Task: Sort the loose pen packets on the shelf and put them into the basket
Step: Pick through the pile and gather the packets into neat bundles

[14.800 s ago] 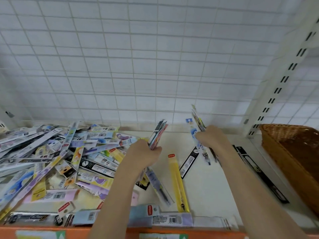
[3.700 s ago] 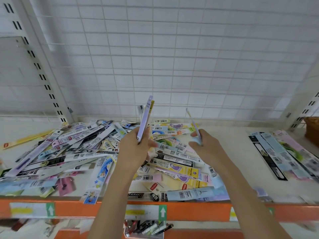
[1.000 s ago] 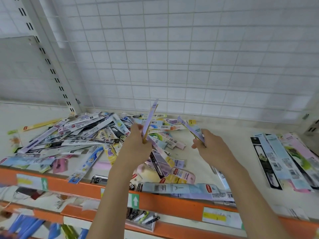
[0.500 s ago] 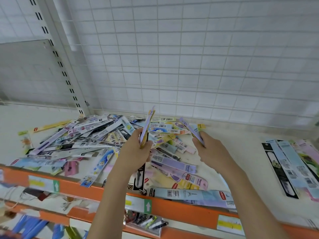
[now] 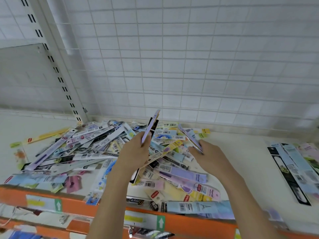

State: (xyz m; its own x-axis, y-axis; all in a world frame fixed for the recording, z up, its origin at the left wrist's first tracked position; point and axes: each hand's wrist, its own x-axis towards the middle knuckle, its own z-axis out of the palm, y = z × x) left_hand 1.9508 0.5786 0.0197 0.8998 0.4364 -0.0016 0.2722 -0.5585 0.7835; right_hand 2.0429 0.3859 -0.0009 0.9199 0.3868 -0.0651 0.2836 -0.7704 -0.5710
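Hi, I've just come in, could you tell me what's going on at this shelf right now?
A person is sorting pen packets on a shelf. The left hand holds a few packets upright above a big loose pile, and the right hand grips another packet beside it. A small row of packets already lies set apart at the right end of the shelf. Most of the pile is unsorted, and no basket is in view.

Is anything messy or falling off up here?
Yes. The pile of packets is jumbled, lying every which way. A blue packet and a cartoon packet hang over the orange shelf edge. The row at right lies neater.
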